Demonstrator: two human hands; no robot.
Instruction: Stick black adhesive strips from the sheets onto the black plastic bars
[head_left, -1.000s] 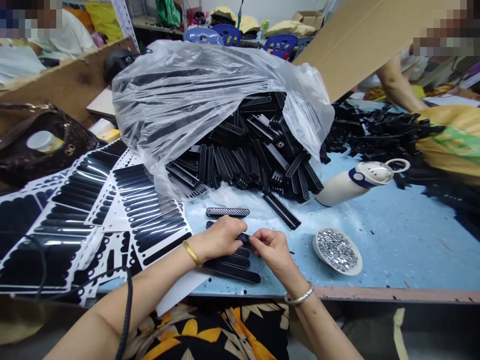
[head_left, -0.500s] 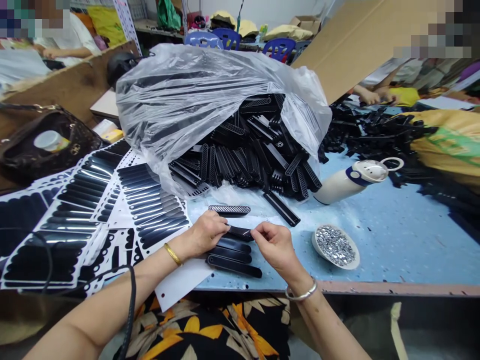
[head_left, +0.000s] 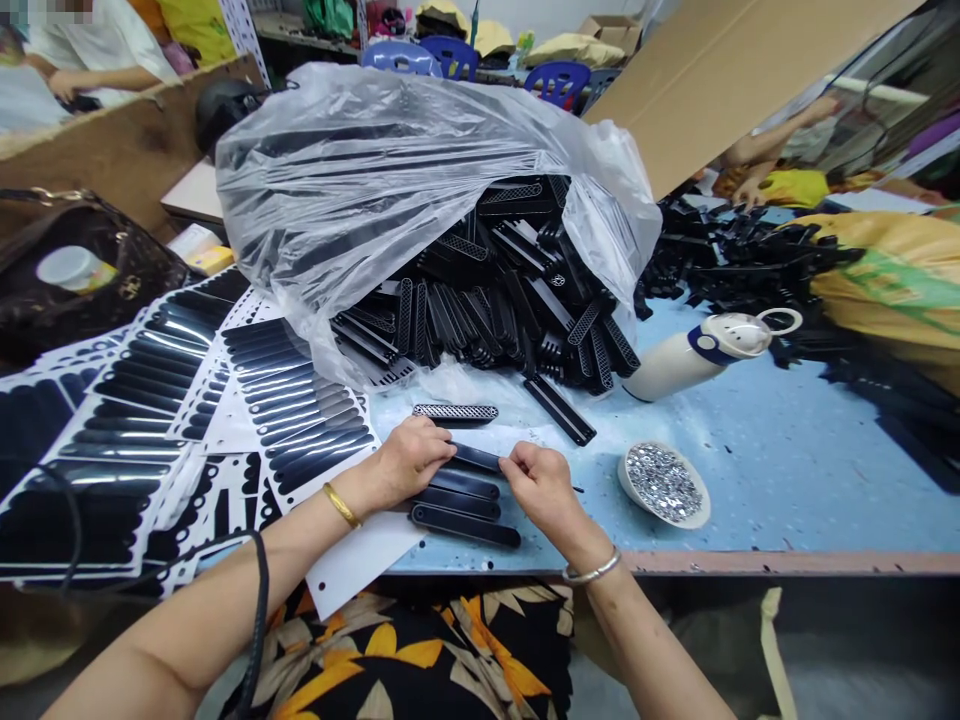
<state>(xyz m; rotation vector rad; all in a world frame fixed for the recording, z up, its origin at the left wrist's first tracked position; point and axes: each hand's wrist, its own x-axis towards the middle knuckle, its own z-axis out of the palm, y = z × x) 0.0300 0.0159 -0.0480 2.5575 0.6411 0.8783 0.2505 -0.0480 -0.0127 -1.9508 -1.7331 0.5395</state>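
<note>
A narrow black strip (head_left: 476,457) spans the gap between my two hands. My left hand (head_left: 414,460) pinches its left end, and my right hand (head_left: 538,485) pinches the right end with thumb and fingertips. Whether the strip lies on another black piece is hard to make out. Just below, several smooth black pieces with rounded ends (head_left: 465,525) lie side by side, partly on a white sheet (head_left: 360,560). Beyond my fingers rests a black piece with a dotted pattern (head_left: 455,413). A thin dark tip (head_left: 577,489) shows just right of my right hand.
A clear plastic bag (head_left: 337,170) spills black comb-like parts (head_left: 480,300). Sheets of black strips (head_left: 300,400) cover the left side. Rightward are a bowl of small silvery pieces (head_left: 664,483), a tilted bottle (head_left: 679,362) and a black heap (head_left: 735,255). Other people's hands show behind.
The view has shifted slightly. My hands keep their pinch on the strip, which now looks flatter and straighter. At the back right, a co-worker's arm has risen.
</note>
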